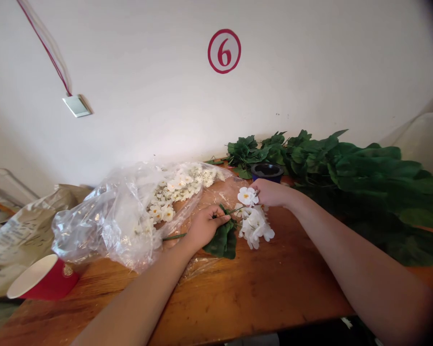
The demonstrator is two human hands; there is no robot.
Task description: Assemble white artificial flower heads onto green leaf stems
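My left hand (pixel 207 223) is closed round the stem of an artificial flower spray. Green leaves (pixel 222 240) of the spray hang below its fingers, and a length of green stem (pixel 175 236) sticks out to the left. At the right end droops a cluster of white blossoms (pixel 254 226). My right hand (pixel 270 192) pinches at a single white blossom with a yellow centre (pixel 248 195), its fingertips partly hidden by the petals. Just behind that hand stands a small dark pot (pixel 267 171).
Clear plastic bag (pixel 111 221) with loose white blossoms (pixel 184 182) inside lies on the wooden table (pixel 267 288). Green leaf sprays (pixel 346 168) pile up at the right. A red paper bowl (pixel 45 278) is tipped at the left, beside a beige sack (pixel 25 230).
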